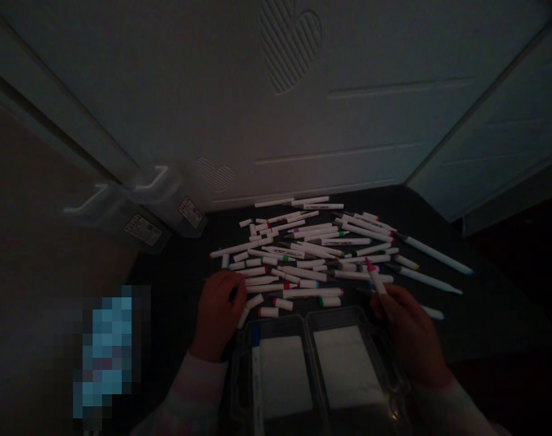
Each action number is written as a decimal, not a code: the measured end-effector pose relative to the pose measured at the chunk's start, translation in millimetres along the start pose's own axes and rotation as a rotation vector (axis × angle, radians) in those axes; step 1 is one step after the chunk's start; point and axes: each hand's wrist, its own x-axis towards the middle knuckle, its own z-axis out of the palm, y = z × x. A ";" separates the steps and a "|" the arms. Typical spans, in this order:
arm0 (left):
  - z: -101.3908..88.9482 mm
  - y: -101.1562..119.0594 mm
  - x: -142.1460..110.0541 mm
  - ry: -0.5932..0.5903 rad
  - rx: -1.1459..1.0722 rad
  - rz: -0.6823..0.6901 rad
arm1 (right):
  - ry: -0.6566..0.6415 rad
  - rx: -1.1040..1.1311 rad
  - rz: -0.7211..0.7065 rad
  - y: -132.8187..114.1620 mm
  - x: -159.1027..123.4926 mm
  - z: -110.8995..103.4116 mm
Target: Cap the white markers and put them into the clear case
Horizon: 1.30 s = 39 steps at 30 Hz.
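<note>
Between the fingers of my right hand (414, 327) is a white marker (376, 281), its bare pink tip pointing up and away. My left hand (219, 312) rests at the near left edge of the marker pile, fingers curled in; whatever they pinch is hidden. White markers (321, 242) and loose caps (269, 312) lie scattered across the dark tabletop, several of them uncapped. In front of me, between my wrists, a clear plastic case (308, 345) lies open. It holds two white inserts and, along its left side, a blue-capped marker (256, 381).
Two clear plastic containers (189, 209) with labels stand at the back left of the dark table (439, 327). A pale panel (371, 115) with ridged heart shapes rises behind the markers. Something blue and blurred out (107, 351) is at the lower left. The scene is dim.
</note>
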 end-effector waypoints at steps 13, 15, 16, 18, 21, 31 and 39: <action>0.0 2.6 1.8 0.017 0.026 0.016 | -0.008 -0.073 -0.024 -4.9 -0.9 -0.8; -0.1 2.5 1.6 0.012 0.015 0.006 | -0.012 -0.080 -0.027 -6.2 -0.7 0.3; -0.2 2.4 1.5 0.007 0.007 -0.005 | -0.012 -0.074 -0.028 -6.6 -0.7 0.8; -0.2 2.4 1.4 -0.005 -0.001 -0.024 | -0.012 -0.063 -0.024 -6.9 -0.6 1.4; 0.2 2.3 1.6 -0.003 0.002 -0.021 | -0.001 -0.043 -0.013 -6.6 -0.7 1.8; 1.1 1.4 0.7 0.013 0.003 0.006 | -0.005 -0.009 -0.002 -3.0 -0.5 0.4; 0.0 2.3 1.7 -0.010 -0.003 -0.025 | -0.009 -0.041 -0.003 -3.4 -0.1 -0.6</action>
